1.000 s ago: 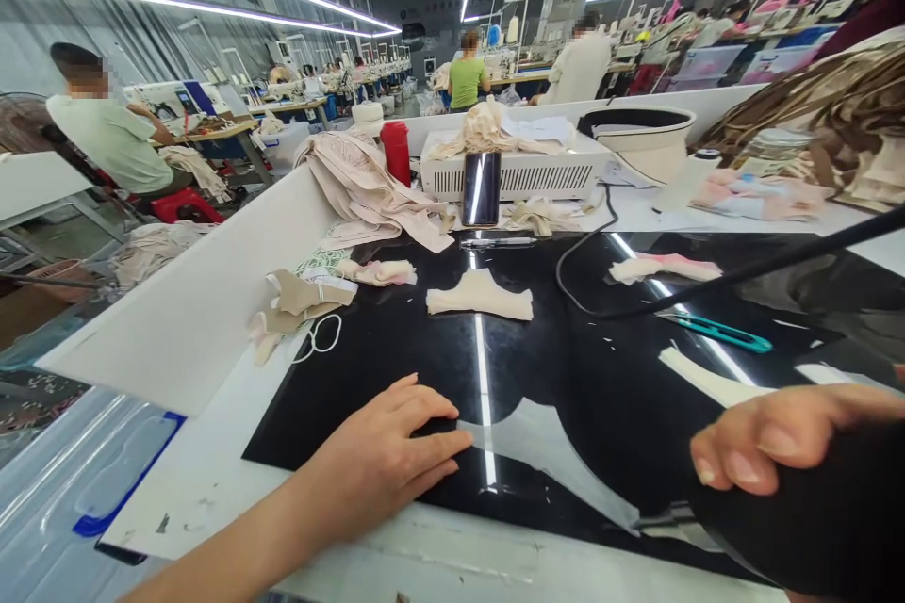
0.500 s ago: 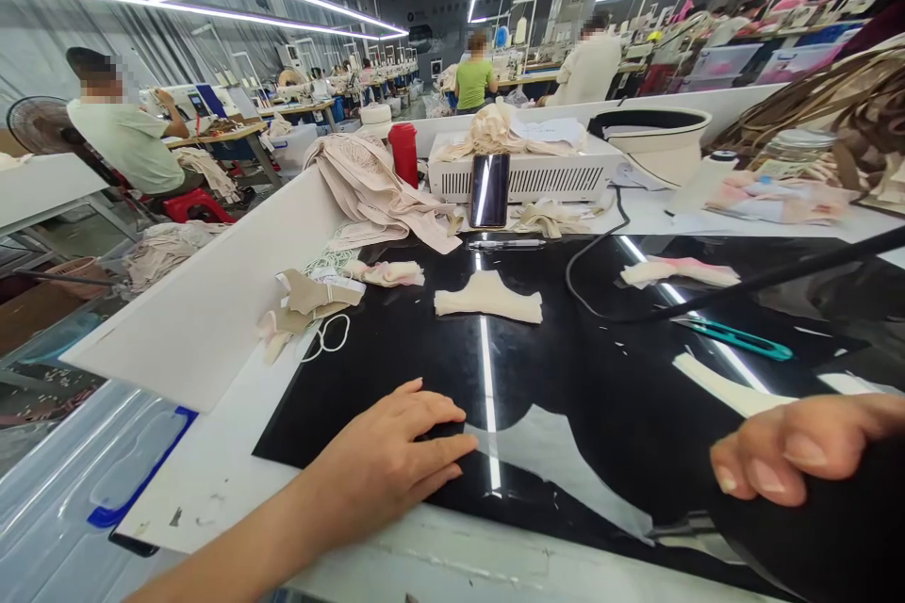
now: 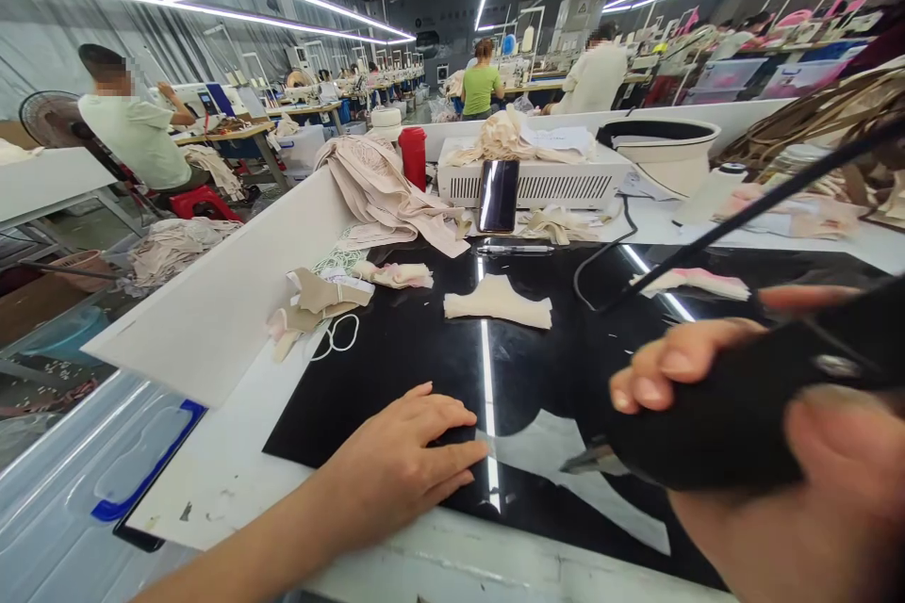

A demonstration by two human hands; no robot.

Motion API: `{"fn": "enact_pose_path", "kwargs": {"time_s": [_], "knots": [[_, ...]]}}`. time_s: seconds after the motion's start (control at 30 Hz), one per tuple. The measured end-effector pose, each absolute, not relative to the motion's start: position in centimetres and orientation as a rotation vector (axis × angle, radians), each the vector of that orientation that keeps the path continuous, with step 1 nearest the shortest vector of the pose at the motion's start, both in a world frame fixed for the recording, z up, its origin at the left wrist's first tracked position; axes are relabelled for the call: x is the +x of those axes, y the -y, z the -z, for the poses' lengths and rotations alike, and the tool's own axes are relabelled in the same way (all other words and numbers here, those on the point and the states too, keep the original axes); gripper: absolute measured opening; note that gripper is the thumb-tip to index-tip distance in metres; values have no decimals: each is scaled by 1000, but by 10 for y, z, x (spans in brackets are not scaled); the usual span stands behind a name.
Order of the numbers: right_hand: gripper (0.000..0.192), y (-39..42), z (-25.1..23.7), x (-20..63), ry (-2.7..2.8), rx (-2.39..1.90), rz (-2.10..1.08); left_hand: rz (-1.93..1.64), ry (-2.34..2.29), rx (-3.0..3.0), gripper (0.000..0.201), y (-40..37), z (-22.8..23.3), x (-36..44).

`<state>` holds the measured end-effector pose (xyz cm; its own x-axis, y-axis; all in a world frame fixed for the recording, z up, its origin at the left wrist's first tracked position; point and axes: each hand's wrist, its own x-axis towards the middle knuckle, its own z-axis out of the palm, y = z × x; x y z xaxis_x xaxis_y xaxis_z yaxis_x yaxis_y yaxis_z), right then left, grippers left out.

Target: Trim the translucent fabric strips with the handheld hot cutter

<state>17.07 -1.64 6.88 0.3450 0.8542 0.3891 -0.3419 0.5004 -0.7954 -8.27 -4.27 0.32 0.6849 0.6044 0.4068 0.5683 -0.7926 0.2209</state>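
Note:
A thin translucent whitish pattern-shaped piece [image 3: 541,438] lies on the black mat [image 3: 396,349] near the table's front edge. My left hand [image 3: 406,452] rests flat with fingers stretched out, its fingertips on the piece's left end. My right hand [image 3: 770,537] is wrapped round a black corded hand tool [image 3: 714,424], slightly blurred. The tool's flat metal tip [image 3: 590,460] is over the middle of the piece; whether it touches cannot be told. Beyond my hands lies a cream padded fabric piece [image 3: 499,301] of similar curved outline.
The tool's black cord [image 3: 707,245] loops over the mat's right side. Fabric scraps [image 3: 325,297] and cream fabric strips [image 3: 382,193] lie at the left by a white side board [image 3: 212,311]. A phone [image 3: 499,196] leans on a vented white box [image 3: 551,193]. Co-workers sit farther off.
My right hand has moved left and inward with the tool, bringing its tip from the piece's right end to its middle. My left hand stays on the piece. The view has shifted slightly.

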Motion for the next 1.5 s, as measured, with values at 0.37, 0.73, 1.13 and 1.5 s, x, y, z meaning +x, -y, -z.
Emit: {"fn": "enact_pose_path", "kwargs": {"time_s": [0.37, 0.73, 1.13, 1.5], "knots": [[42, 2, -61, 116, 1051, -560, -962, -748, -1002, 2796, 24, 44, 3, -75], [41, 5, -58, 116, 1086, -546, -925, -753, -1005, 2799, 23, 43, 3, -75], [38, 5, -60, 116, 1065, -552, -938, -880, -998, 2703, 22, 45, 0, -77], [35, 15, -56, 115, 1090, -554, -958, -895, -1007, 2603, 21, 42, -5, -74]]}}
